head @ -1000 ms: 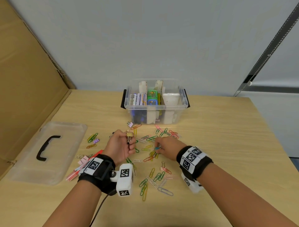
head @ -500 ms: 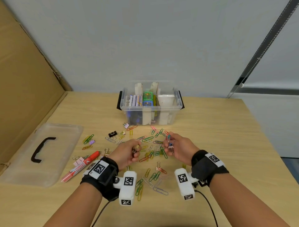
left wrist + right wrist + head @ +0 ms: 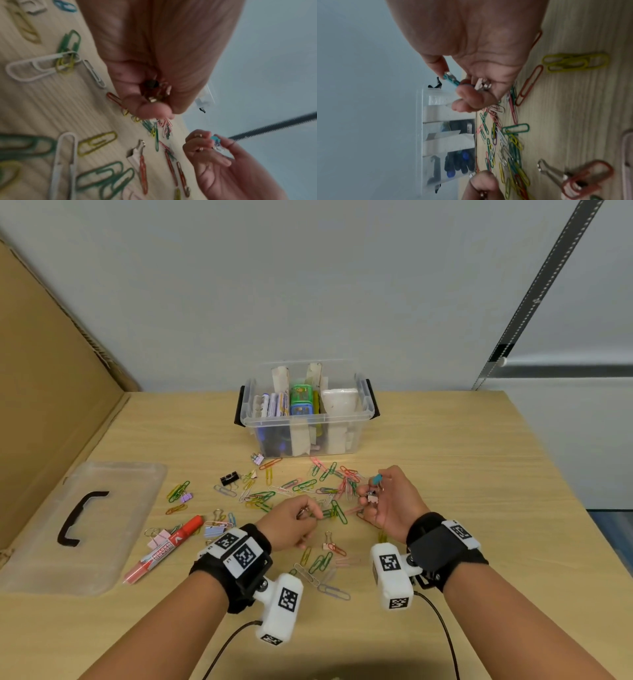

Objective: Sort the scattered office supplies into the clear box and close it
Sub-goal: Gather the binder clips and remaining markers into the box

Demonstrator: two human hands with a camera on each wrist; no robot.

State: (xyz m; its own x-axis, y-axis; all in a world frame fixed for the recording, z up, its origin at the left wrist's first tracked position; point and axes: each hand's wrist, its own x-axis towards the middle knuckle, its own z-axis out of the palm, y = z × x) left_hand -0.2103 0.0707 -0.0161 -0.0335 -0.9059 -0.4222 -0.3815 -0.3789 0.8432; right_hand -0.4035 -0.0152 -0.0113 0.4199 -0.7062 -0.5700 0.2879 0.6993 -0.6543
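Note:
The clear box (image 3: pixel 363 419) stands open at the back of the table, with markers and other supplies in its compartments. Coloured paper clips (image 3: pixel 301 486) and small binder clips lie scattered in front of it. My left hand (image 3: pixel 291 520) is curled over a small binder clip (image 3: pixel 153 93) just above the clips. My right hand (image 3: pixel 383 501), palm turned up, holds small binder clips: a teal one (image 3: pixel 376 479) pinched under the thumb and a pale one (image 3: pixel 372 498) in the fingers. The right wrist view shows that teal clip (image 3: pixel 451 79) too.
The box's clear lid (image 3: pixel 82 525) with a black handle lies at the left. A red marker (image 3: pixel 164 546) and pastel binder clips (image 3: pixel 214 530) sit beside it. A black binder clip (image 3: pixel 228 478) lies left of the pile. Cardboard (image 3: pixel 51 412) walls off the left side.
My right hand lifted from the clip pile and turned palm up with binder clips in it. My left hand lowered toward the table, still curled on its clip.

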